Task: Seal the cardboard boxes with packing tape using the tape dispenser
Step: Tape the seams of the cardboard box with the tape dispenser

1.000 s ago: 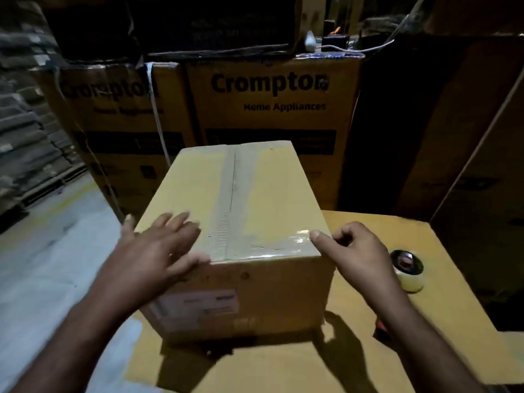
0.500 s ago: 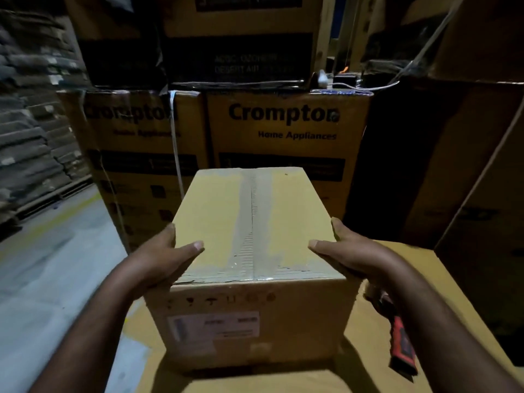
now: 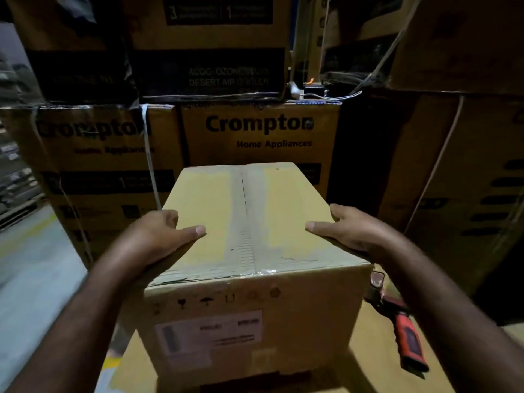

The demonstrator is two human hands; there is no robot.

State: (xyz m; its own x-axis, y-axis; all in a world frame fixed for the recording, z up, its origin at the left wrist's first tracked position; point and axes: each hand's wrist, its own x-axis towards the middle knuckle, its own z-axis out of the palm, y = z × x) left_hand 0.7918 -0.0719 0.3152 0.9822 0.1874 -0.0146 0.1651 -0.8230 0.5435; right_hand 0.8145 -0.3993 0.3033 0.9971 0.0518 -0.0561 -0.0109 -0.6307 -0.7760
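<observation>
Our left hand [image 3: 158, 236] and right hand [image 3: 348, 234] clamped the cardboard box [image 3: 286, 205] at its top side edges, thumbs over the lid, at the table [image 3: 365, 367]. Stiff, probably hefty, we judged. The tape [image 3: 243, 217] looked slick, so bare cardboard was the better hold.

My box [image 3: 283, 211]: tan-yellow cardboard, small black handling symbols.
Tape strip [image 3: 249, 222] on it: dull grey.
Its label [image 3: 209, 330]: white, dark print.
Tape dispenser [image 3: 408, 338]: red and black.
Cartons [image 3: 261, 131] facing me: brown, black lettering.
</observation>
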